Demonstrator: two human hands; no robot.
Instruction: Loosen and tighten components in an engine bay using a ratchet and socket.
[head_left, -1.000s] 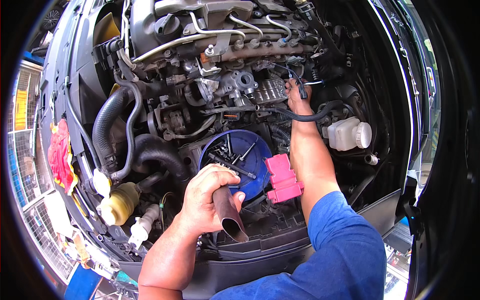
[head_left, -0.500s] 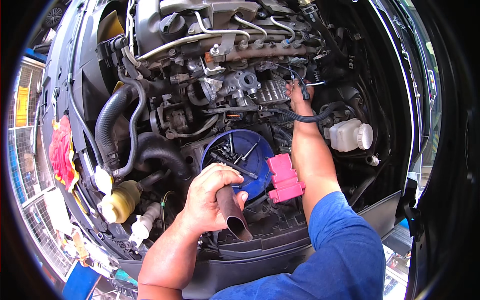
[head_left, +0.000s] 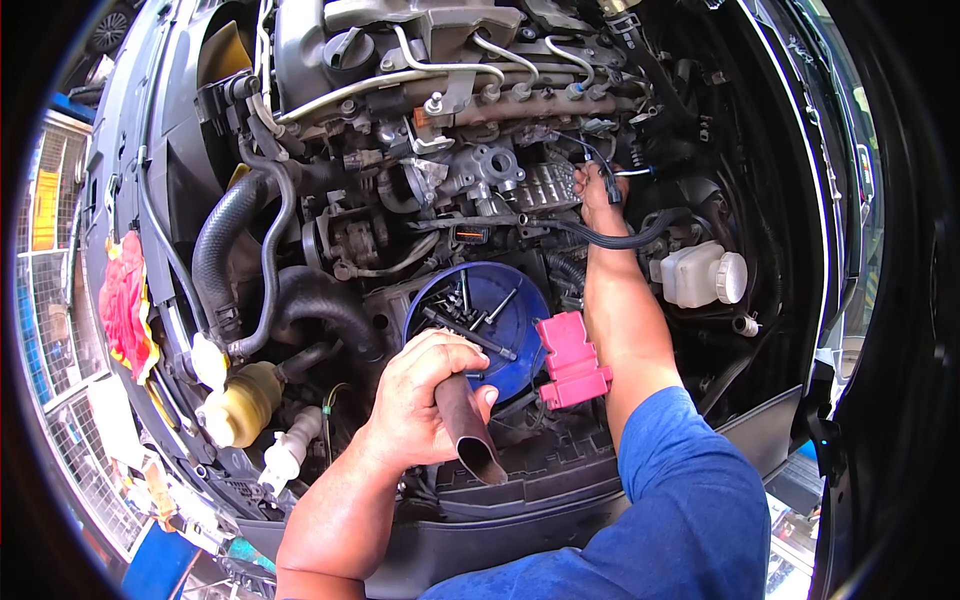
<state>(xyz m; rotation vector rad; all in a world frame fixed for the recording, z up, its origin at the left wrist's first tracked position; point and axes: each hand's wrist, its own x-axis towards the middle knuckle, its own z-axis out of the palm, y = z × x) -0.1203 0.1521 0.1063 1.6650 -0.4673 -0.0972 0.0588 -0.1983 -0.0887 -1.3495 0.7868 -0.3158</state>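
A brown, hollow metal tube (head_left: 466, 425) is gripped in my left hand (head_left: 420, 395), its open end pointing down toward the front of the engine bay. Beyond that hand sits a blue bowl (head_left: 535, 345) with several bolts (head_left: 497, 305) and a dark rod-like piece in it. My right hand (head_left: 598, 195) reaches deep beside the ribbed metal engine part (head_left: 548, 186), fingers curled and partly hidden. Across this hand hangs a black connector (head_left: 612, 188) on a thin wire. A light metal rod (head_left: 633, 173) shows just right of the fingers; whether they hold it is unclear.
A red plastic cover (head_left: 571, 360) lies beside my right forearm. The white-capped reservoir (head_left: 705, 274) is right of that arm. Thick black hoses (head_left: 225, 250) and a yellowish reservoir (head_left: 242, 405) fill the left side. A red cloth (head_left: 126, 300) hangs on the left edge.
Almost nothing differs. The whole view has shifted very slightly; both hands keep their places, and the tube stays in my left hand.
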